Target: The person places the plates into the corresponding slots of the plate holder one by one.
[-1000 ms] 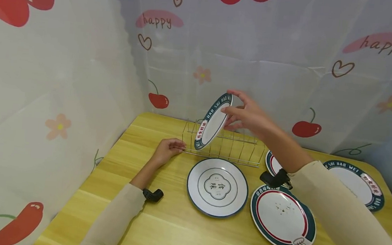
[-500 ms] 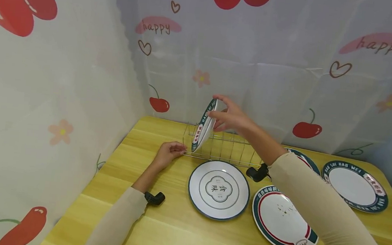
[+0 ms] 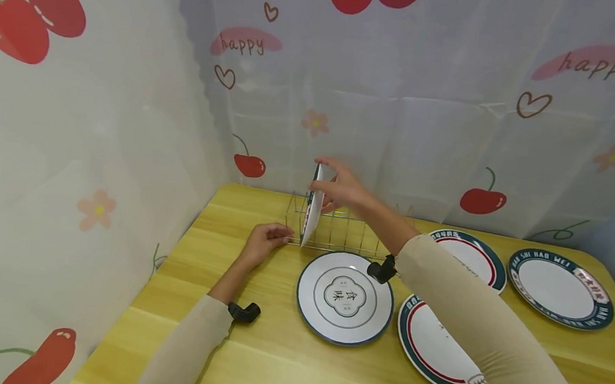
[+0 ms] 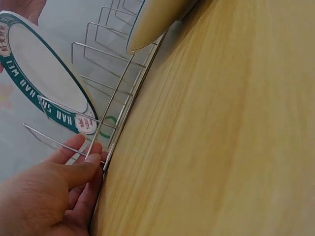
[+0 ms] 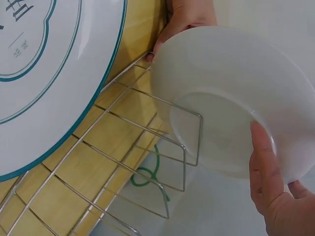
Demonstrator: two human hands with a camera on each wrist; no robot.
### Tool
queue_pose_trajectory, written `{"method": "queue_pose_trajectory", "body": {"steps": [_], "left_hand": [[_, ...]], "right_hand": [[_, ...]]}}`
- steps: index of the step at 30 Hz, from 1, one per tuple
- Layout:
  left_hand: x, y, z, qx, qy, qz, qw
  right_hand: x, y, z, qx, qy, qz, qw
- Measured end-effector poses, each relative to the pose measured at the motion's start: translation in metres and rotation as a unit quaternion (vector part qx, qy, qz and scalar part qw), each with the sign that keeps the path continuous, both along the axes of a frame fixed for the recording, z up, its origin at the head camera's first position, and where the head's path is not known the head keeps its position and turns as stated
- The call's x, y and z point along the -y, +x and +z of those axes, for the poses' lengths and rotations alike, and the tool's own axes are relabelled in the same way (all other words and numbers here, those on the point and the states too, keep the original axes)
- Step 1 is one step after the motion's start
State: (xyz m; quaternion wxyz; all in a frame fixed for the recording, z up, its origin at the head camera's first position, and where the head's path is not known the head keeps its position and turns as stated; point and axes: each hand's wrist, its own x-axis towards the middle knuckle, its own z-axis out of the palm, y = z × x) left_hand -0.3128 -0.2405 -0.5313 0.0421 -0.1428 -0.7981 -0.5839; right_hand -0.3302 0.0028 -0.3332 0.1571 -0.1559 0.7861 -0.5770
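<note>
My right hand (image 3: 343, 189) grips a white plate (image 5: 211, 64) with a dark green lettered rim by its upper edge. It stands nearly upright, edge-on in the head view, at the left end of a wire dish rack (image 3: 345, 232). In the left wrist view the plate's lower edge (image 4: 86, 123) sits among the rack's end wires. My left hand (image 3: 267, 240) pinches the rack's front left corner between thumb and fingers. Just in front of the rack lies a white plate with a blue rim (image 3: 344, 299) and printed characters in its middle.
To the right lie a red-ringed green-rimmed plate (image 3: 436, 349), another like it (image 3: 469, 258) behind, and a green-rimmed lettered plate (image 3: 559, 290) at the far right. A patterned curtain (image 3: 401, 121) hangs behind the wooden table (image 3: 249, 357).
My right hand has carried the plate left and down to the rack's left end, turning it from a slant to nearly upright. My left hand stays at the rack's corner.
</note>
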Motion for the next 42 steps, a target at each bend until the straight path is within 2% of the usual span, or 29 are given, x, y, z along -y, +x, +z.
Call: {"method": "queue_pose_trajectory", "body": {"steps": [6,11,19,26,30,34,42], "left_hand": [[-0.001,0.001,-0.002,-0.007,0.002,0.000,1.0000],[-0.001,0.000,-0.001,-0.010,0.014,-0.009,0.9998],[0.000,0.002,0.000,-0.015,0.006,-0.020,0.9997],[-0.001,0.003,0.000,-0.016,0.008,-0.009,0.9998],[-0.001,0.003,-0.001,-0.005,0.016,-0.006,0.9998],[0.000,0.002,-0.003,0.001,0.018,-0.005,0.9998],[-0.002,0.001,-0.005,-0.001,0.008,0.008,0.9999]], "right_hand": [[0.002,0.001,-0.005,0.002,0.001,-0.002,1.0000],[0.003,-0.002,-0.007,0.008,-0.007,0.000,0.9999],[0.005,-0.010,-0.011,0.011,-0.005,0.000,0.9999],[0.002,-0.009,-0.015,-0.001,0.003,0.000,1.0000],[-0.004,-0.002,-0.014,-0.009,0.025,0.006,0.9996],[-0.017,0.011,-0.013,-0.015,0.043,0.026,0.9986],[-0.057,0.050,-0.011,-0.053,0.016,0.050,0.9972]]}}
